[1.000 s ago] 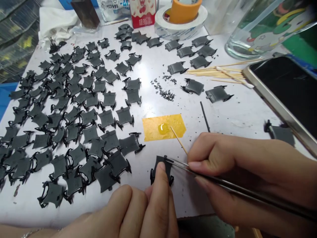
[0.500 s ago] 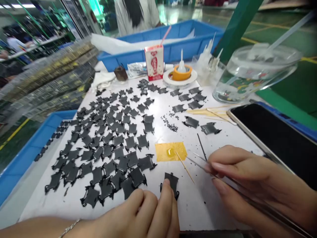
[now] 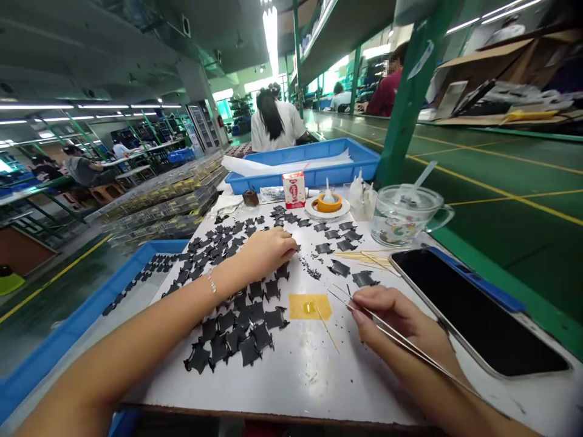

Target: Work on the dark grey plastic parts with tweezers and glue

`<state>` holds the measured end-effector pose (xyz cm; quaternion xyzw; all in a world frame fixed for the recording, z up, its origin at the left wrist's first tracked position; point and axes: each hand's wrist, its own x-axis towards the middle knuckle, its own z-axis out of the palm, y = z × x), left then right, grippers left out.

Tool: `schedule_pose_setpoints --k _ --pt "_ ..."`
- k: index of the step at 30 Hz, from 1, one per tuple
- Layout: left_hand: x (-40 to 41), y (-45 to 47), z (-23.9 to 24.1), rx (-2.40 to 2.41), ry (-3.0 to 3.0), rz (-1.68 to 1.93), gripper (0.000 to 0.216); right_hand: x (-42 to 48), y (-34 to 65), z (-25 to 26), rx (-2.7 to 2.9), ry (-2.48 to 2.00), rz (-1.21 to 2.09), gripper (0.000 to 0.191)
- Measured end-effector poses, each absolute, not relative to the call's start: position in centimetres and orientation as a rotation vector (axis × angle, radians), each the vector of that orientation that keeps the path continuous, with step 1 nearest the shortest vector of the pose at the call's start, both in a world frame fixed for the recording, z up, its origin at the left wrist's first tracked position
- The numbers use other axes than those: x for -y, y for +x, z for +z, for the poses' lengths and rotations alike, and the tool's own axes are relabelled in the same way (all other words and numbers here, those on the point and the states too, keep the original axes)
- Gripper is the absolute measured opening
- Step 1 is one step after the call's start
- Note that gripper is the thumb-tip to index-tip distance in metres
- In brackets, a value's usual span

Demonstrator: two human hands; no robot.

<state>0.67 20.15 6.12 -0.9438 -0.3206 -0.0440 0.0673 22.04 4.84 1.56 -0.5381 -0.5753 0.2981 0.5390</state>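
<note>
Several small dark grey plastic parts (image 3: 237,331) lie spread over a white work board (image 3: 310,376). My left hand (image 3: 268,249) reaches far forward over the rows of parts, its fingers curled down onto one near the board's middle. My right hand (image 3: 392,315) rests near the front right and pinches thin metal tweezers (image 3: 364,314) together with a wooden toothpick (image 3: 327,328). The tweezer tips point left, toward a yellow square (image 3: 310,306) that carries a clear drop of glue.
A phone (image 3: 473,315) lies face up at the right. Behind it stand a glass mug (image 3: 403,215), tape rolls (image 3: 328,205), a small carton (image 3: 294,189), loose toothpicks (image 3: 364,256) and a blue bin (image 3: 319,170). Other people sit at benches farther back.
The view has tipped upward, showing the hall. My left hand left the part at the front edge and stretched forward over the rows. My right hand kept the tweezers and toothpick.
</note>
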Motion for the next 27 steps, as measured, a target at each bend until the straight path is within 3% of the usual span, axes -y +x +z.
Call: schedule_pose_setpoints --k 6,14,16,21,27 --pt "-24.2 2.0 6.2 0.902 -2.972 0.11 0.019 -4.5 21.8 2.0 1.438 -1.243 0.688 0.01" --pt "-23.4 7.1 6.7 1.05 -2.992 -0.026 0.026 -4.0 22.1 2.2 1.516 -1.3 0.638 0.012" --pt "-23.2 8.2 6.3 1.07 -3.003 -0.013 0.026 -4.0 22.2 2.4 1.62 -1.347 0.477 0.014" --pt "-23.1 9.2 5.1 1.157 -3.007 0.011 0.025 -4.2 22.5 2.1 2.151 -1.136 -0.277 0.02" --pt "-23.4 8.6 6.3 1.274 -2.976 -0.078 0.028 -5.0 22.9 1.2 2.357 -1.095 -0.652 0.028"
